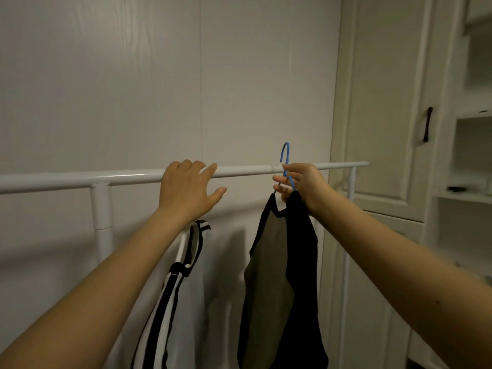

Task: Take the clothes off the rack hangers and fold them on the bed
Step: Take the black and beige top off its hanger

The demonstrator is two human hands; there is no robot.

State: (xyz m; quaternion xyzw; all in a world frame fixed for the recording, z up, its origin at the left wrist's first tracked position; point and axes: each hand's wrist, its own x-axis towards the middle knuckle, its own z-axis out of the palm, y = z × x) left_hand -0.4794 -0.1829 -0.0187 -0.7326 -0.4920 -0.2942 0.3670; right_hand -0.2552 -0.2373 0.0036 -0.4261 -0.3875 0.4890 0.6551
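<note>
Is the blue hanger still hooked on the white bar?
Off. The blue hanger has its hook tip above the white bar, lifted in the right hand.

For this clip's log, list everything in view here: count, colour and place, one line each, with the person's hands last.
rack: one, white tubes, across the middle, in front of the wall
hanger: one, blue, hook raised above the top rail, right of centre
black and grey shirt: one, hangs from the blue hanger
black and white striped garment: one, hangs lower on the rack, left of the shirt
wall: one, pale, behind the rack
cupboard: one, cream, on the right, with a dark handle and open shelves beside it
left hand: rests on the top rail, fingers relaxed
right hand: grips the hanger below its hook
</note>
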